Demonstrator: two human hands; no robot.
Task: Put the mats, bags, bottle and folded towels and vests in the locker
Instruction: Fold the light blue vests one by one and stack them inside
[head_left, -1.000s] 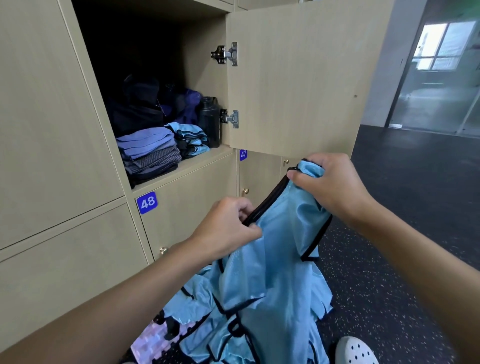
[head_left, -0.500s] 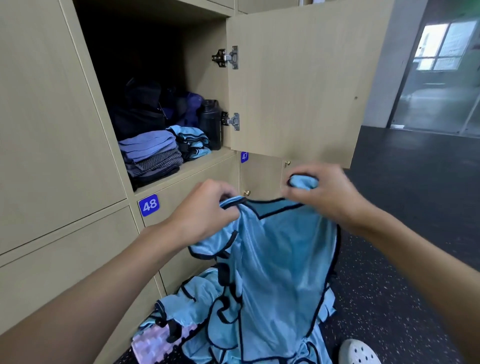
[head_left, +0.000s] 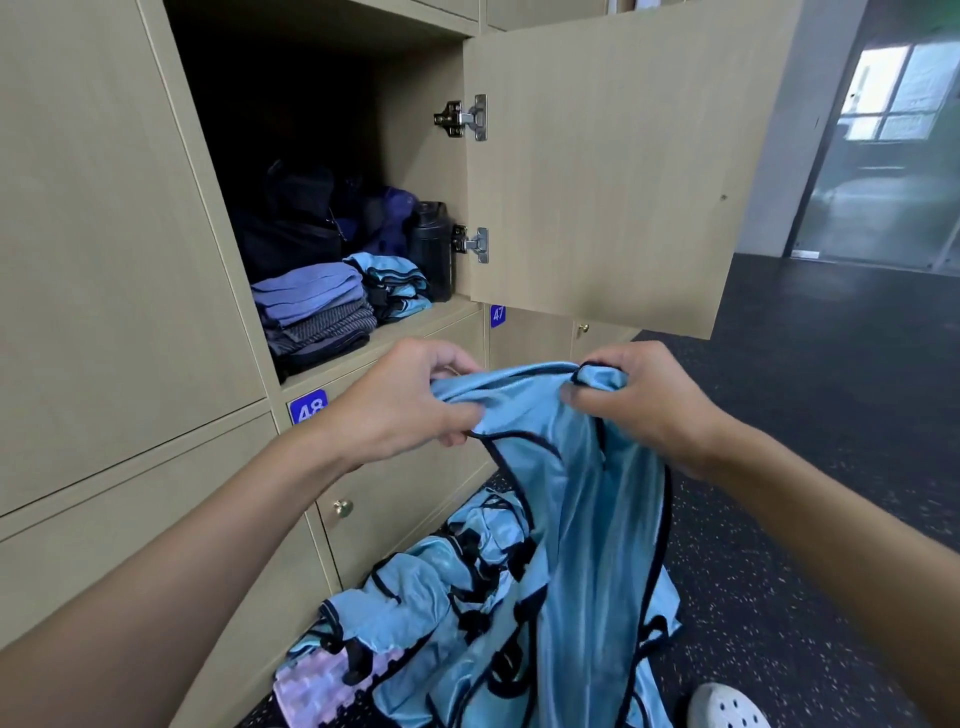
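Head view: a second ago the left hand (head_left: 400, 410) sat lower than the right hand (head_left: 644, 402), with a black-trimmed strap stretched aslant between them. Now both hands are level in front of the lower doors, and the upper edge of the light blue vest (head_left: 582, 519) runs between them as a smooth folded band. Half a second ago the neck opening was spread wide; now the cloth hangs narrower, gathered lengthwise.

The left hand is curled round the vest's upper left edge, thumb on top and fingers tucked beneath. The right hand grips the other end, with a bunch of blue cloth and black trim sticking out above its knuckles. The vest hangs from both hands down to the heap of loose vests (head_left: 426, 587) on the dark speckled floor (head_left: 779, 467). A pale lilac mat (head_left: 322, 686) shows under the heap's near edge, and a white shoe (head_left: 727, 706) is at the bottom right.

The locker (head_left: 415, 171) stands open above label 48 (head_left: 308, 408), its door (head_left: 613, 166) swung right. Inside, the folded towels (head_left: 311, 306) are stacked front left. The folded vests (head_left: 395, 280) lie just beside them, and the black bottle (head_left: 431, 244) stands upright at the right wall. The dark bags (head_left: 291, 228) sit at the back.
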